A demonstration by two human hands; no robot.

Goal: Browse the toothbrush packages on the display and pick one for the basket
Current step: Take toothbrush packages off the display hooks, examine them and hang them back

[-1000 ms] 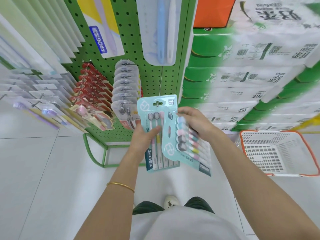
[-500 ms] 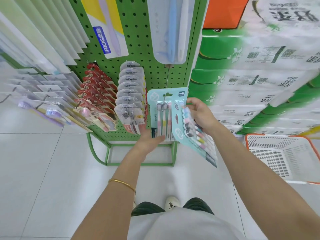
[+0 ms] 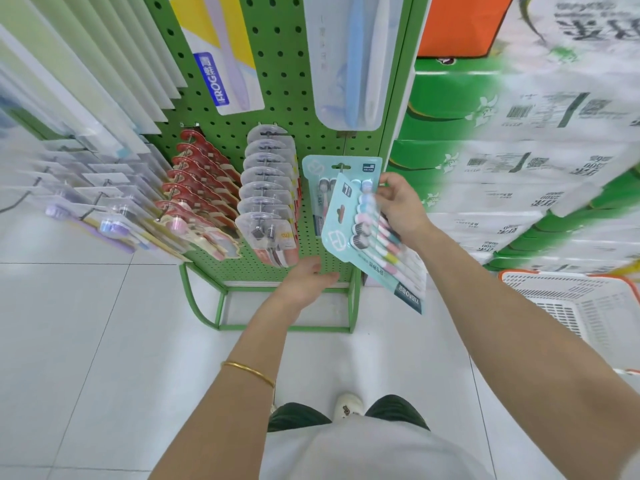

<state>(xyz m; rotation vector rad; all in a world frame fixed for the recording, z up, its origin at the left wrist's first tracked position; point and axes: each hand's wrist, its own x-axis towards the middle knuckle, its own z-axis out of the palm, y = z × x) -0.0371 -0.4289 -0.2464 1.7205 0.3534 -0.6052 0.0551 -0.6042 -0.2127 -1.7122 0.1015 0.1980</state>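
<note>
My right hand [image 3: 398, 206] grips a teal multi-pack of toothbrushes [image 3: 367, 244] by its right edge, holding it tilted in front of the green pegboard display [image 3: 277, 84]. Behind it a second teal toothbrush package [image 3: 317, 174] hangs on a peg at the lower right of the board. My left hand [image 3: 308, 278] hovers below that hanging pack, fingers relaxed, holding nothing. The white basket with an orange rim [image 3: 585, 306] sits on the floor at the right.
Rows of red packs [image 3: 201, 181] and clear blister packs [image 3: 270, 188] hang left of the teal pack. A large blue toothbrush pack [image 3: 349, 60] hangs above. Stacked green and white tissue cases [image 3: 519, 150] stand at the right. White tile floor [image 3: 86, 341] lies below.
My left hand put the smaller teal package back on its peg, let go and dropped below it. My right hand lifted the multi-pack higher.
</note>
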